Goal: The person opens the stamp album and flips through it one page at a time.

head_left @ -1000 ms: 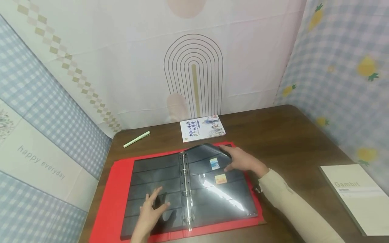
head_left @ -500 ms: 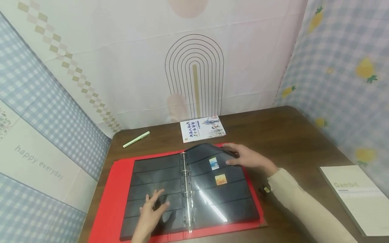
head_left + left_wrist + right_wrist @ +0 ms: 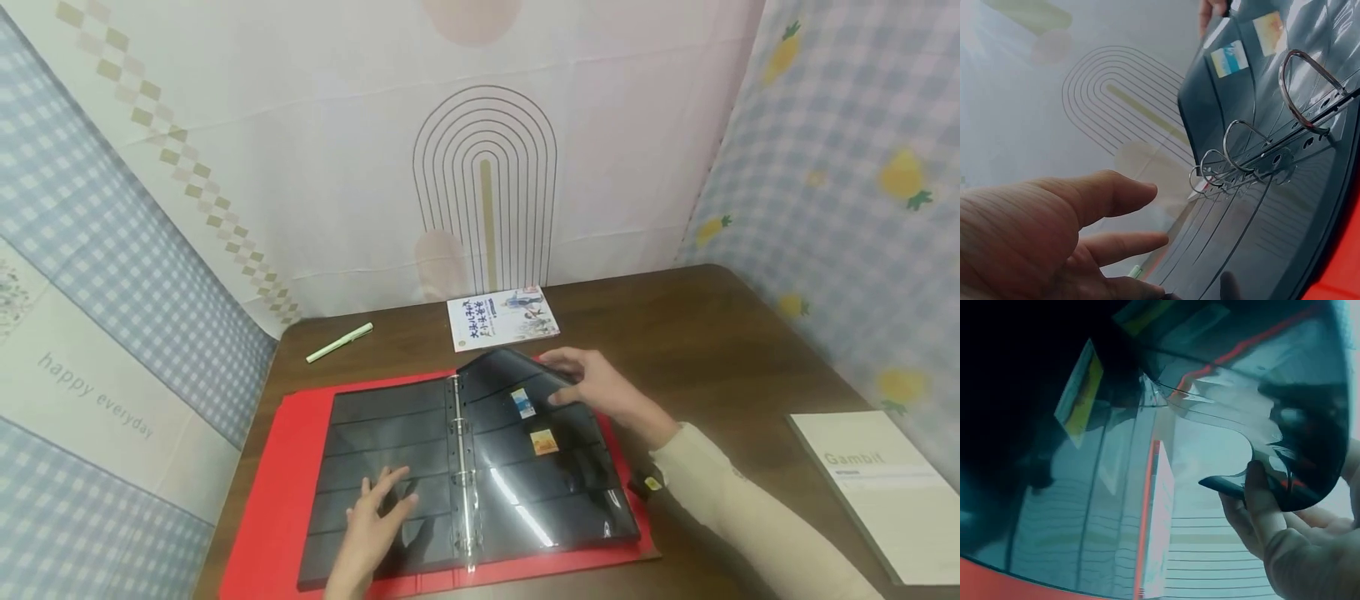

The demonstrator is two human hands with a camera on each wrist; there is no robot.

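While the left hand [image 3: 375, 521] lies flat with fingers spread on the lower left page of the binder [image 3: 465, 471] at frame centre, the right hand [image 3: 600, 392] pinches the lifted upper right corner of the page [image 3: 540, 450], whose hinge edge runs along the rings [image 3: 461, 467].

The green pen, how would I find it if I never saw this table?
Start at the big red binder lying open on the brown table. Look past its far left corner, toward the wall. The green pen lies there alone, thin and pale green, unlike the flat booklet to its right.
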